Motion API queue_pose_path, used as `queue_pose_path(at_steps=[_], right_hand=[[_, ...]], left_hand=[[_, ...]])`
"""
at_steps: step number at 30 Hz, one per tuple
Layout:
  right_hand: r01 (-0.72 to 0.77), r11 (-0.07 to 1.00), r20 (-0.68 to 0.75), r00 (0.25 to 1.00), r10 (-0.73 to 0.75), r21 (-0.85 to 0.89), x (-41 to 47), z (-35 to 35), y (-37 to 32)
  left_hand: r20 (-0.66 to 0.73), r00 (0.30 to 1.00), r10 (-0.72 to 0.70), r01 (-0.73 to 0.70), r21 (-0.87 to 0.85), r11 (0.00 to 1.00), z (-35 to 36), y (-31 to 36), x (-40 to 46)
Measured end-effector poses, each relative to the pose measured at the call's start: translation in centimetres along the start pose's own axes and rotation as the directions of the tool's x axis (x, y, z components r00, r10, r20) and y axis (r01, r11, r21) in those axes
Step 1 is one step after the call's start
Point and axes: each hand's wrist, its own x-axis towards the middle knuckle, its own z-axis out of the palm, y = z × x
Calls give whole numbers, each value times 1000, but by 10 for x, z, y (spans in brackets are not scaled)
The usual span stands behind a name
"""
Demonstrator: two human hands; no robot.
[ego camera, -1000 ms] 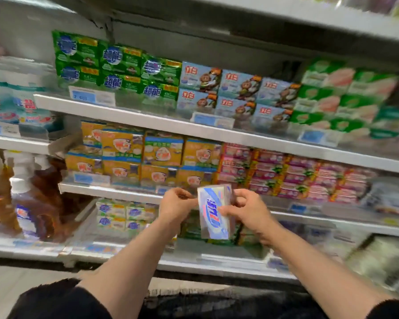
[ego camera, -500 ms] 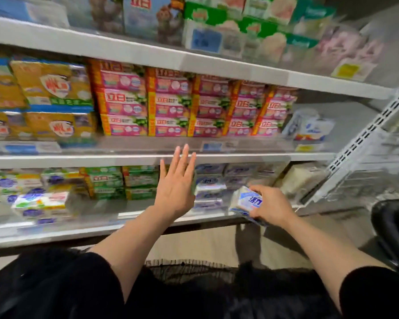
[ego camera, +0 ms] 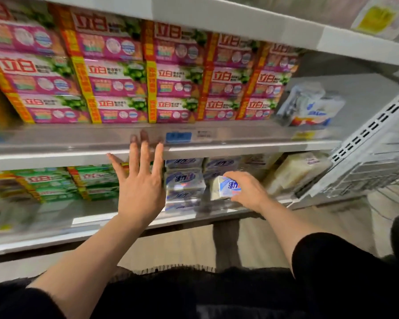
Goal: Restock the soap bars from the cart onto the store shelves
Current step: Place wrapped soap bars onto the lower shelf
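My right hand [ego camera: 247, 189] grips a white and blue soap bar [ego camera: 227, 187] at the front of the lower shelf [ego camera: 97, 223], just right of a stack of the same white and blue bars [ego camera: 184, 180]. My left hand [ego camera: 141, 187] is raised with fingers spread and straight in front of the middle shelf edge [ego camera: 55, 155], holding nothing. Pink soap packs [ego camera: 177, 81] fill the shelf above. The cart is out of view.
Green soap packs [ego camera: 95, 180] sit left of the blue stack. Pale bars [ego camera: 295, 171] and loose white packs [ego camera: 309, 107] lie at the right end. A white perforated shelf upright [ego camera: 369, 137] slants at right. Wood-look floor [ego camera: 189, 245] lies below.
The view has come closer to the shelves. My right hand has carried the soap bar up and in to the lower shelf beside the blue stack. My left hand stays spread and has risen slightly.
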Motion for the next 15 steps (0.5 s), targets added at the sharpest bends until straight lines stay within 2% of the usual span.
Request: queue_pose_path(at_steps=[2,6,15], right_hand=[[16,997,45,999,-13,-80,9,10,3],[-45,982,114,991,67,-184,27,17,-4],[-75,997,213,974,77,-16,43,43,2]], left_hand=[[-17,1000,-19,19,10,1000,6,1,1],[-48,999,-25,26,11,1000,16,1,4],[-81,996,-30,29,-9,1000,24,3,5]])
